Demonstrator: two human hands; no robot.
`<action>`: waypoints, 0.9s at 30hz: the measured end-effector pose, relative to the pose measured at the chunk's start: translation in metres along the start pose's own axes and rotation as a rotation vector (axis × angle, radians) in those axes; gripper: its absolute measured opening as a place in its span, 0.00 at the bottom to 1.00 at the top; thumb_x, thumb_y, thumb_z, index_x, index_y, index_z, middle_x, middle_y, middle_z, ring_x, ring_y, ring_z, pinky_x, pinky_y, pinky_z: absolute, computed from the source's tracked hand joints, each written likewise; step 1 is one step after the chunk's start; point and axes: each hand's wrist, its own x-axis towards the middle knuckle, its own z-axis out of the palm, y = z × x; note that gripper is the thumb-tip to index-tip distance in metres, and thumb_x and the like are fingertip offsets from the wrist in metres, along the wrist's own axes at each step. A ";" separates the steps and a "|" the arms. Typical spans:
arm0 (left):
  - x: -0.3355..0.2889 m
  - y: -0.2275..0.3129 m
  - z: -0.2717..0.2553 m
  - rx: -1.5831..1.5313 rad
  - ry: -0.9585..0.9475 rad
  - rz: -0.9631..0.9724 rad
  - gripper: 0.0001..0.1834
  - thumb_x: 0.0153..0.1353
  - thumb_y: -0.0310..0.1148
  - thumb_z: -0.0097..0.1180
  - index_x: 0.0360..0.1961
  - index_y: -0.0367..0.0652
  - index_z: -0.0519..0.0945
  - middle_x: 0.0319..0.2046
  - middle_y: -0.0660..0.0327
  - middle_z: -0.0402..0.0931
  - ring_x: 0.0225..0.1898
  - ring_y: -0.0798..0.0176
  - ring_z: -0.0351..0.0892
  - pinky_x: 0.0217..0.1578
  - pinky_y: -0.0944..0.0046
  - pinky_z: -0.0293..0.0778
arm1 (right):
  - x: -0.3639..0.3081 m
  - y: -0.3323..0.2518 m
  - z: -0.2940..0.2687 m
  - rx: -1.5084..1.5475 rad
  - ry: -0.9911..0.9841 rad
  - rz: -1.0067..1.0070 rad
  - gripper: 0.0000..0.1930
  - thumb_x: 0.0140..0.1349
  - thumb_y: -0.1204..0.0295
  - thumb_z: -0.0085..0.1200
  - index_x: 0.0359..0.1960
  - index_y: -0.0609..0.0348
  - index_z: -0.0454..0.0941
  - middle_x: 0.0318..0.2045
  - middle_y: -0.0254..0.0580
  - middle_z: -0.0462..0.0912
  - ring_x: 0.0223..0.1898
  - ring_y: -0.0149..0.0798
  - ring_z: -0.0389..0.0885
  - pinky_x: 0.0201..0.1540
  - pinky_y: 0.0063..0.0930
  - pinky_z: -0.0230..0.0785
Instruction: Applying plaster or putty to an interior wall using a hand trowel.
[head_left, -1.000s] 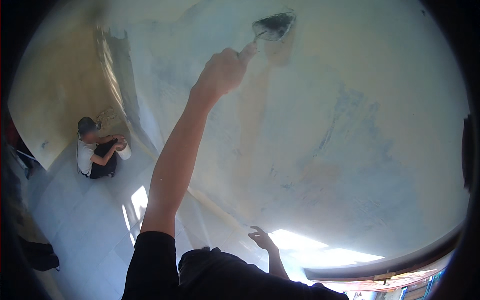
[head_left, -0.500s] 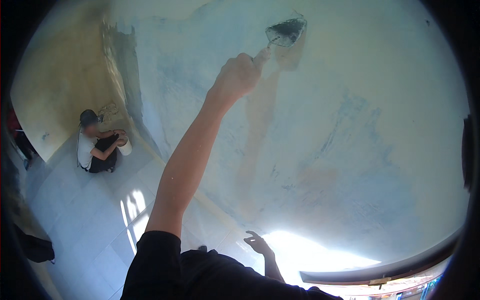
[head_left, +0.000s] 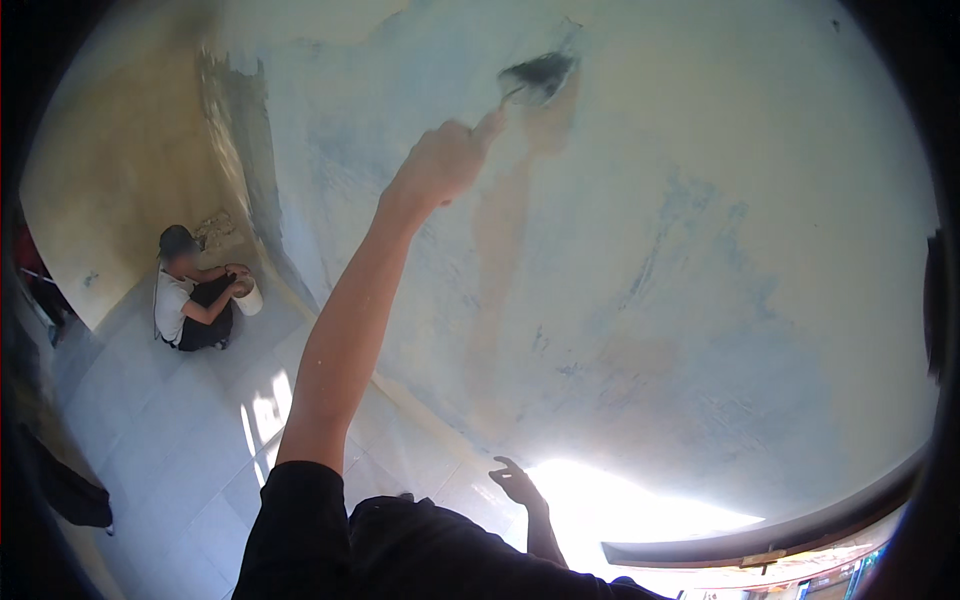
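My left hand point(head_left: 438, 165) is raised high, with the arm stretched out, and is closed around the wooden handle of a paintbrush point(head_left: 540, 72). The dark bristles press on the wall point(head_left: 700, 250), which is pale blue and cream with blotchy patches and a brownish streak below the brush. My right hand point(head_left: 515, 485) hangs low near the base of the wall, fingers spread, holding nothing. A black sleeve covers my left shoulder.
Another person point(head_left: 188, 305) crouches in the far left corner beside a white bucket point(head_left: 248, 298). The floor point(head_left: 180, 450) is pale tile with a sunlit patch. A dark curved rail point(head_left: 780, 530) crosses the lower right under strong glare.
The brush and my left hand went slightly right along the wall, then came back left and a little lower. My right hand stayed low and spread.
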 end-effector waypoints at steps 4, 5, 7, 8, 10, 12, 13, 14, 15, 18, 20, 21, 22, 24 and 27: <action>0.006 -0.004 0.001 -0.051 0.010 -0.055 0.40 0.62 0.67 0.32 0.12 0.39 0.66 0.07 0.59 0.63 0.09 0.61 0.68 0.14 0.59 0.66 | 0.006 0.010 0.000 0.014 0.020 -0.014 0.29 0.61 0.52 0.55 0.60 0.49 0.65 0.44 0.50 0.82 0.48 0.47 0.80 0.49 0.37 0.71; 0.008 -0.002 -0.003 -0.040 0.019 -0.029 0.41 0.63 0.67 0.31 0.12 0.39 0.66 0.07 0.59 0.63 0.08 0.61 0.67 0.14 0.59 0.66 | 0.007 0.008 0.002 0.008 0.013 -0.016 0.29 0.61 0.52 0.55 0.60 0.49 0.65 0.44 0.50 0.82 0.48 0.47 0.80 0.49 0.37 0.71; 0.017 0.006 -0.010 -0.029 0.011 -0.026 0.41 0.62 0.67 0.32 0.12 0.39 0.66 0.07 0.59 0.63 0.08 0.61 0.67 0.14 0.59 0.66 | 0.003 0.007 0.007 0.003 -0.043 0.045 0.28 0.61 0.55 0.56 0.61 0.45 0.66 0.45 0.42 0.82 0.45 0.39 0.79 0.46 0.32 0.70; 0.022 0.008 -0.010 -0.017 -0.001 -0.009 0.41 0.62 0.68 0.32 0.12 0.39 0.67 0.07 0.59 0.63 0.08 0.61 0.66 0.14 0.59 0.66 | 0.004 0.009 0.008 -0.044 -0.077 0.061 0.28 0.60 0.54 0.56 0.61 0.45 0.66 0.45 0.41 0.82 0.46 0.40 0.79 0.47 0.33 0.70; 0.017 0.004 0.000 -0.033 0.009 -0.001 0.40 0.62 0.68 0.32 0.12 0.39 0.66 0.06 0.59 0.62 0.08 0.62 0.65 0.14 0.59 0.66 | 0.007 0.012 0.008 -0.075 -0.084 0.050 0.29 0.60 0.54 0.56 0.61 0.45 0.65 0.45 0.41 0.82 0.46 0.40 0.79 0.47 0.33 0.70; 0.013 -0.006 0.005 -0.033 0.034 -0.001 0.40 0.62 0.68 0.33 0.12 0.40 0.66 0.06 0.59 0.62 0.08 0.62 0.65 0.14 0.59 0.66 | 0.006 -0.002 0.007 -0.073 -0.103 0.024 0.28 0.61 0.55 0.56 0.62 0.45 0.65 0.46 0.41 0.82 0.47 0.40 0.79 0.49 0.34 0.70; 0.012 -0.018 0.007 -0.049 0.042 -0.023 0.40 0.62 0.68 0.33 0.12 0.40 0.65 0.06 0.60 0.62 0.08 0.63 0.65 0.14 0.59 0.66 | 0.009 -0.005 0.006 -0.078 -0.108 0.017 0.28 0.61 0.55 0.56 0.62 0.45 0.65 0.46 0.41 0.82 0.47 0.40 0.79 0.49 0.34 0.70; 0.008 -0.019 0.007 -0.071 0.039 -0.042 0.40 0.61 0.68 0.34 0.11 0.40 0.65 0.06 0.60 0.62 0.08 0.63 0.65 0.14 0.60 0.66 | 0.008 -0.004 0.005 -0.059 -0.071 -0.005 0.28 0.61 0.53 0.55 0.61 0.47 0.65 0.45 0.45 0.82 0.47 0.44 0.79 0.49 0.36 0.71; 0.011 -0.016 0.006 -0.072 0.036 -0.041 0.40 0.61 0.68 0.34 0.11 0.40 0.65 0.06 0.60 0.62 0.08 0.63 0.65 0.14 0.60 0.66 | 0.006 -0.004 0.004 -0.040 -0.034 -0.026 0.28 0.61 0.52 0.55 0.60 0.49 0.66 0.44 0.49 0.82 0.48 0.48 0.80 0.49 0.39 0.71; 0.018 -0.004 0.006 -0.120 0.069 -0.021 0.40 0.62 0.68 0.33 0.11 0.40 0.65 0.07 0.60 0.63 0.08 0.63 0.65 0.13 0.60 0.66 | 0.003 -0.001 0.005 -0.009 -0.007 -0.028 0.28 0.61 0.52 0.55 0.60 0.49 0.66 0.44 0.49 0.82 0.48 0.48 0.80 0.49 0.39 0.71; 0.020 -0.001 0.010 -0.175 0.082 -0.016 0.40 0.62 0.67 0.33 0.11 0.40 0.64 0.07 0.60 0.62 0.08 0.63 0.65 0.11 0.60 0.65 | -0.008 0.003 0.005 -0.022 -0.028 -0.003 0.28 0.61 0.52 0.55 0.60 0.49 0.66 0.44 0.49 0.82 0.48 0.48 0.80 0.49 0.39 0.71; 0.019 -0.004 0.011 -0.176 0.078 -0.013 0.40 0.62 0.67 0.33 0.11 0.40 0.64 0.07 0.60 0.62 0.08 0.63 0.65 0.11 0.60 0.65 | -0.011 0.003 0.006 -0.036 -0.046 0.016 0.28 0.61 0.52 0.55 0.60 0.49 0.66 0.44 0.49 0.82 0.48 0.48 0.80 0.49 0.39 0.71; 0.015 -0.008 0.013 -0.158 0.052 -0.025 0.40 0.62 0.67 0.33 0.11 0.41 0.63 0.08 0.60 0.62 0.08 0.63 0.65 0.11 0.60 0.64 | -0.011 0.004 0.008 -0.032 -0.042 0.018 0.28 0.61 0.52 0.55 0.60 0.49 0.66 0.44 0.49 0.82 0.48 0.48 0.80 0.49 0.39 0.71; 0.010 -0.009 0.013 -0.137 0.031 -0.042 0.39 0.63 0.67 0.33 0.11 0.41 0.62 0.08 0.60 0.62 0.08 0.63 0.65 0.10 0.60 0.63 | -0.013 0.009 0.012 -0.032 -0.031 0.022 0.28 0.61 0.52 0.55 0.60 0.48 0.66 0.43 0.49 0.83 0.49 0.48 0.80 0.50 0.40 0.70; 0.011 -0.006 0.005 -0.131 0.055 -0.039 0.40 0.62 0.67 0.33 0.11 0.41 0.62 0.08 0.59 0.63 0.08 0.62 0.66 0.11 0.60 0.65 | -0.015 0.013 0.013 -0.040 -0.032 0.019 0.29 0.60 0.51 0.55 0.60 0.48 0.66 0.42 0.49 0.83 0.49 0.48 0.80 0.50 0.40 0.70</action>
